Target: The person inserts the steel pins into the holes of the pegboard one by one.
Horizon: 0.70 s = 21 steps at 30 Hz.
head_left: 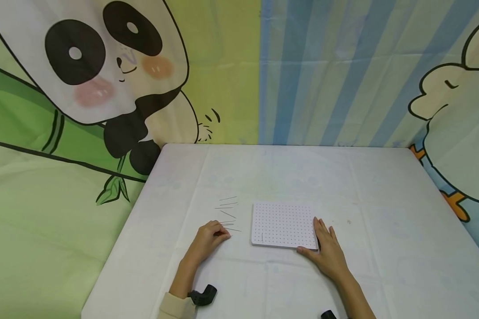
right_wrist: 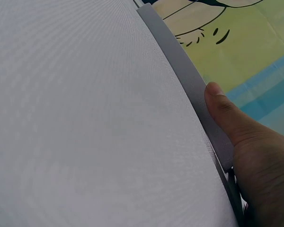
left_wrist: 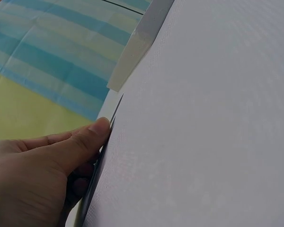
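Observation:
A white square pegboard (head_left: 284,225) with rows of small holes lies on the table, and one thin dark pin (head_left: 262,237) stands at its near left corner. My left hand (head_left: 209,239) is left of the board, thumb and forefinger pinching at the end of a thin pin (head_left: 235,230). In the left wrist view, a pin (left_wrist: 119,105) sticks out past the thumb. My right hand (head_left: 329,252) steadies the board, its fairly straight fingers along the right edge and its thumb at the front edge. That thumb also rests against the board's side (right_wrist: 189,75) in the right wrist view.
Several more thin pins (head_left: 225,204) lie loosely in a column beyond the left hand. A white cloth (head_left: 287,283) covers the table. Behind it hangs a printed curtain (head_left: 223,66) with a panda and stripes. Dark wrist devices (head_left: 203,295) sit at both wrists.

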{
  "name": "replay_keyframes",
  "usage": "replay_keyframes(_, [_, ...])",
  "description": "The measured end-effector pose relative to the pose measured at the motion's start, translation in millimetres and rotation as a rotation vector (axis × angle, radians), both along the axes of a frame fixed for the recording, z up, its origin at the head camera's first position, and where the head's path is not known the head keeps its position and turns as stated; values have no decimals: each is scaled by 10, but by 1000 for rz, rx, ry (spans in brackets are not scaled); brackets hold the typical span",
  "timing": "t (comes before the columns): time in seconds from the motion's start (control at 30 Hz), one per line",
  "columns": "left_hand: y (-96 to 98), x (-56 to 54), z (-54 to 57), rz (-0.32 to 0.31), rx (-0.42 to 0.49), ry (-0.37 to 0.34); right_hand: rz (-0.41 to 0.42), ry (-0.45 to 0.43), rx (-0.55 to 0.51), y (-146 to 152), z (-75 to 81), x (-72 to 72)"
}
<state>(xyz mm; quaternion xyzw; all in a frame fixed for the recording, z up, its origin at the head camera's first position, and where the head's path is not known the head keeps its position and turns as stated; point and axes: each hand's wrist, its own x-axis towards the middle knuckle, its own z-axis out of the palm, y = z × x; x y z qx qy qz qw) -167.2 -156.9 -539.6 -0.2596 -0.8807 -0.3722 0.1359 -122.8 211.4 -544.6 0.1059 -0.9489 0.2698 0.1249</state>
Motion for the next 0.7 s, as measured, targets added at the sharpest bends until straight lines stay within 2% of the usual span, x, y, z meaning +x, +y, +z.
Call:
replay_keyframes(0.13, [-19,-4,-24,-21,60,4,3,1,3,1,-9,0])
replay_keyframes(0.27, [-25,-4,-27,-27,71,-7,4,0,1,3,-17,-6])
replay_keyframes(0.53, [9,-1,25,10,-61,2,1,-3,4,13,-9,-17])
replay_keyframes(0.7, [13,2,26,11,-91,-5,-1,-9,5,12,-16,-6])
